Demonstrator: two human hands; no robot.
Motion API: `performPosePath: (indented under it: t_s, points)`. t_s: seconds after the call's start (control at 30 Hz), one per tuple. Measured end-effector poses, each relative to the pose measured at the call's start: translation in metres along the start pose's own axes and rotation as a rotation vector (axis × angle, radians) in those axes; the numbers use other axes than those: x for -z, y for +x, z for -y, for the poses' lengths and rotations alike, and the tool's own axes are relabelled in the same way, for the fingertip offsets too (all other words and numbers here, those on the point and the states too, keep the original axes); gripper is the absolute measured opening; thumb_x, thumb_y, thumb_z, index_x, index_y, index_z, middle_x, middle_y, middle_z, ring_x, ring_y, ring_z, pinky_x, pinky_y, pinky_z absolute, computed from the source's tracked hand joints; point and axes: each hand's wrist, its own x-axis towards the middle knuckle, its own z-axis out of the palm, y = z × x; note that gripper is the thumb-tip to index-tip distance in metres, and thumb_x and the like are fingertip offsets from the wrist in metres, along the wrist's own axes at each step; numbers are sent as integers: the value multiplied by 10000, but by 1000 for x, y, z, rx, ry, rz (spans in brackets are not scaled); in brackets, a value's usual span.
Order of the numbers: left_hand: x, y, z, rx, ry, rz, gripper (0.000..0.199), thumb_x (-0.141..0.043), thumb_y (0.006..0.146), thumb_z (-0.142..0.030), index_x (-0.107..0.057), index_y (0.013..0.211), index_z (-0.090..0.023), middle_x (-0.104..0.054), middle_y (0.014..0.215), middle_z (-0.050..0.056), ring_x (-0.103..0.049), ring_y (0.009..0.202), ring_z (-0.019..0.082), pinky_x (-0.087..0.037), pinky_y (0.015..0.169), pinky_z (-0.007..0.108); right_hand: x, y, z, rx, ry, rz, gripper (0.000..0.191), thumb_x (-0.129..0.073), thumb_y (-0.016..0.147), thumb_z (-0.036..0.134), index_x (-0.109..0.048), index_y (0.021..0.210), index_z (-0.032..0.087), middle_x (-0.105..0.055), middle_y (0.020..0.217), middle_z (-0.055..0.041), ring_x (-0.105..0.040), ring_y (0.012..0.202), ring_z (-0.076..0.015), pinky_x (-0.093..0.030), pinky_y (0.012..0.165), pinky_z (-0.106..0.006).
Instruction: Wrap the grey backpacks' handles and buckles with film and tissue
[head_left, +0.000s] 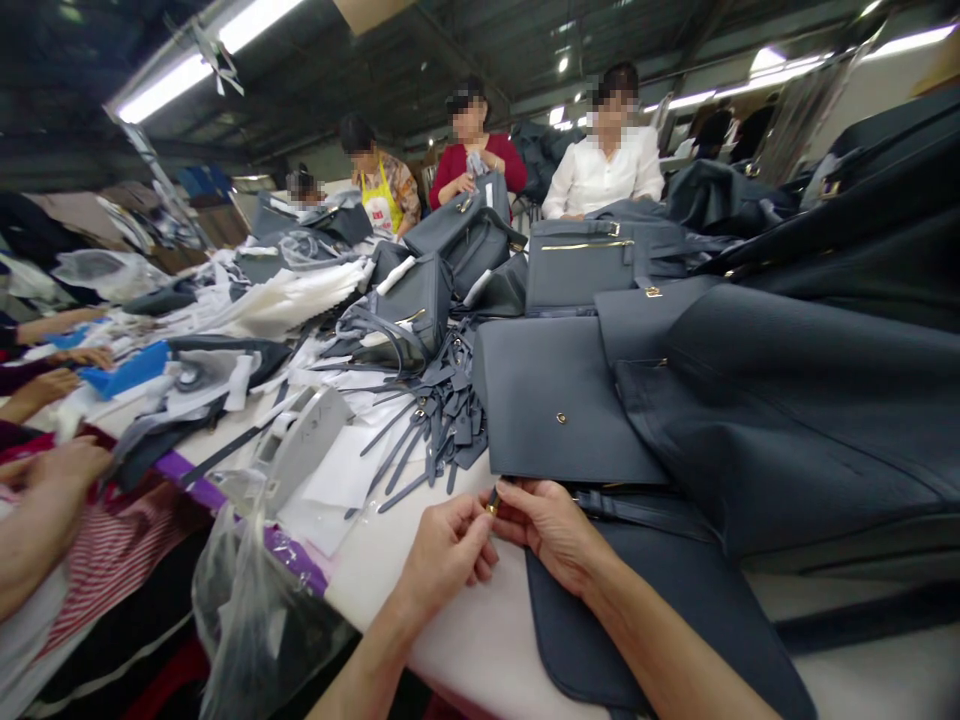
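Both hands meet over the near edge of the table (465,630), just in front of a dark flap (562,400) with a small gold stud (561,418). The left hand (450,550) has its thumb and fingers pinched together on a small gold fitting (492,503) at the end of a short dark piece. The right hand (551,530) comes in from the other side, thumb and forefinger closed on the dark end of the same piece, its other fingers curled loosely beneath. Which part each fingertip presses is too small to tell.

To the right of the hands, a buckled strap (637,510) lies across the top of a dark panel (600,640) with rounded corners, and the right forearm passes over that panel. A large dark bag (817,420) fills the right side of the table. Beyond the flap stands a bag with a gold zipper (577,270). Left of the flap is a pile of dark tags and straps (454,400), beside white sheets (360,460). A clear plastic bag (255,600) hangs at the table's edge, near a purple strip (292,560).

At the far left, co-workers' hands (67,470) are over the table's edge. Across the table are a person in a white shirt (606,170), one in a red top (480,160) and one in a yellow apron (381,195).
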Motion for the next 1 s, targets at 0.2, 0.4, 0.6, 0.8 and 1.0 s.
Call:
performPosePath:
  t_s: [0.2, 0.4, 0.6, 0.8, 1.0]
  points:
    - [6, -8, 3, -42, 70, -125, 239, -579, 790, -368, -496, 645, -196, -560, 473, -45, -479, 370, 77, -323, 384, 168, -1, -1, 1, -3, 3, -21, 347, -917, 546, 347, -714, 736, 140, -765, 754, -55, -684, 638, -127, -585, 670, -244]
    - [5, -8, -1, -113, 61, -160, 242, -584, 811, -420, -492, 760, -202, -511, 595, -57, -449, 465, 86, -324, 440, 192, -2, -1, 1, 6, -1, -13, 375, -926, 510, 377, -722, 727, 148, -764, 745, -45, -684, 645, -129, -585, 670, -249]
    - [-2, 2, 0, -177, 98, -137, 215, -534, 845, -372, -460, 728, -208, -432, 622, -60, -390, 533, 104, -327, 525, 227, -2, -3, 2, 18, -12, 32, 393, -918, 516, 396, -728, 742, 136, -761, 742, -57, -702, 690, -168, -595, 708, -296]
    - [3, -4, -4, -228, 220, -13, 192, -462, 879, -325, -422, 730, -211, -419, 683, -39, -400, 659, 137, -329, 623, 251, 0, -2, 2, 1, -15, 26, 395, -916, 529, 375, -726, 770, 127, -765, 760, -66, -705, 689, -164, -595, 688, -283]
    - [23, -28, -15, -123, 356, 255, 251, -503, 847, -285, -438, 620, -198, -419, 572, -55, -384, 553, 119, -292, 542, 247, 3, 2, 1, -42, -5, -9, 390, -926, 529, 357, -708, 763, 134, -771, 775, -68, -689, 664, -130, -581, 650, -238]
